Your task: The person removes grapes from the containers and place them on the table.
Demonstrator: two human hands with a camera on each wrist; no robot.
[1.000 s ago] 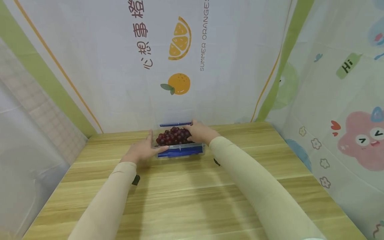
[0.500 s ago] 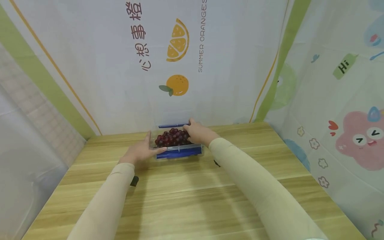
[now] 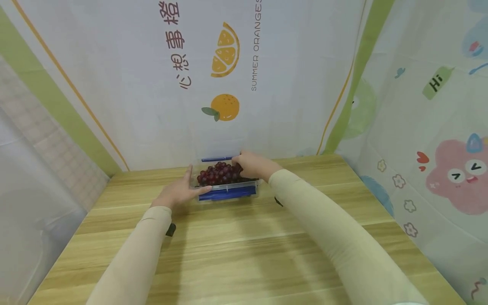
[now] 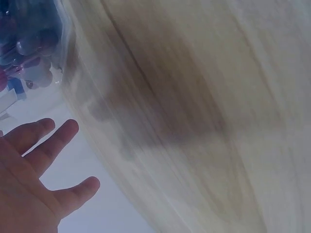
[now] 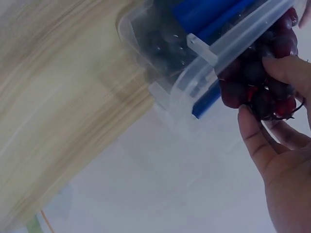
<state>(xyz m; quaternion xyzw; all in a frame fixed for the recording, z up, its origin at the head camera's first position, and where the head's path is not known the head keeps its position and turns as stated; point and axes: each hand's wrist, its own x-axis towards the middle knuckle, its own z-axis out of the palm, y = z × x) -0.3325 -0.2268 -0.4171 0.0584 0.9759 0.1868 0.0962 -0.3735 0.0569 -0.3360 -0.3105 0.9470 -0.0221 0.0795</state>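
Observation:
A clear plastic box with blue latch flaps (image 3: 227, 192) sits at the far side of the table, heaped with dark red grapes (image 3: 218, 173). Fingers straight and spread, my left hand (image 3: 177, 192) lies against the box's left end, the thumb along its front rim. In the left wrist view, the left hand (image 4: 36, 172) shows its outstretched fingers beside the box. My right hand (image 3: 257, 166) is at the right end of the box. The right wrist view has the right hand (image 5: 284, 155) pinching the grapes (image 5: 257, 92) between thumb and fingers, above the box rim (image 5: 182, 87).
The wood-grain table (image 3: 228, 254) stretches toward me from the box. Close behind the box hangs a white printed curtain (image 3: 164, 127), and another patterned sheet (image 3: 404, 148) borders the table's right side. A dark strap end (image 3: 171, 230) shows under the left wrist.
My right hand's fingers have shifted from the back right rim inward and down onto the grapes, with the wrist moving slightly right. The left hand keeps its place on the box.

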